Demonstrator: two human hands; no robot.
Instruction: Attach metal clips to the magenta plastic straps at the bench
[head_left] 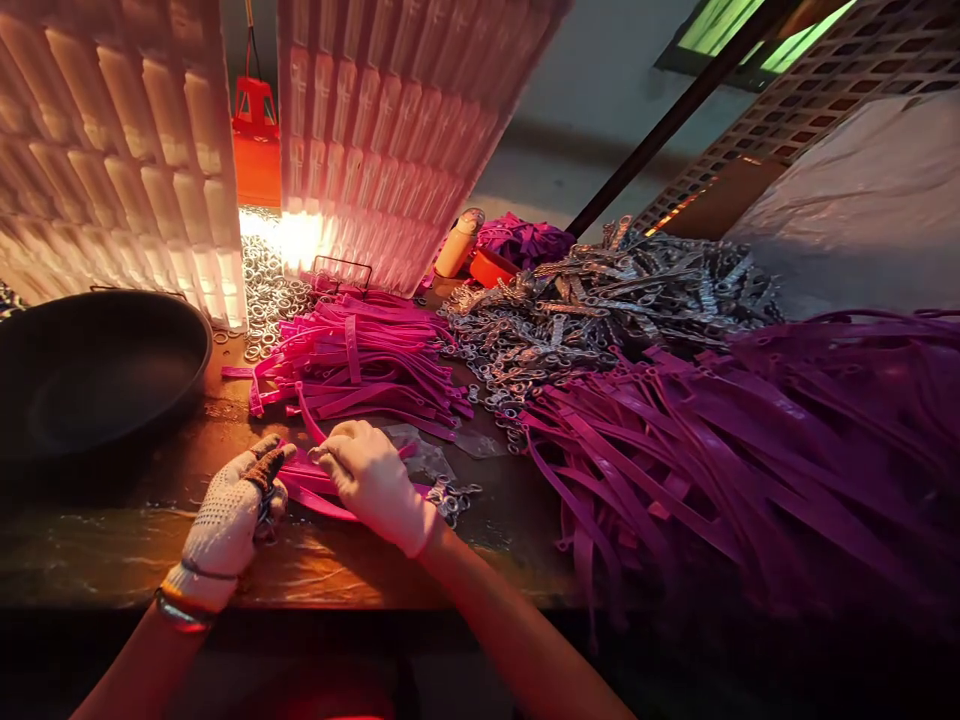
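Observation:
My left hand (232,510), in a white dotted glove with dark wrapping on the fingers, is closed at the left of the work spot. Small dark metal pieces (265,515) show in its curled fingers; their exact kind is unclear. Close beside it, my right hand (371,480) wears a thin pale glove and pinches at a pink strap (309,415). The fingertips of both hands are nearly together, and what lies between them is too small to make out. More pink straps (319,495) lie on the table beneath the hands. Linked metal rings (454,500) sit right of my right wrist.
A pink strap pile (375,350) lies ahead, with loose metal rings (266,290) under a bright red lamp (256,140). Metal clasps (600,300) heap behind a larger purple strap pile (712,460). A black pan (105,370) stands left; ribbed panels (375,130) rise behind.

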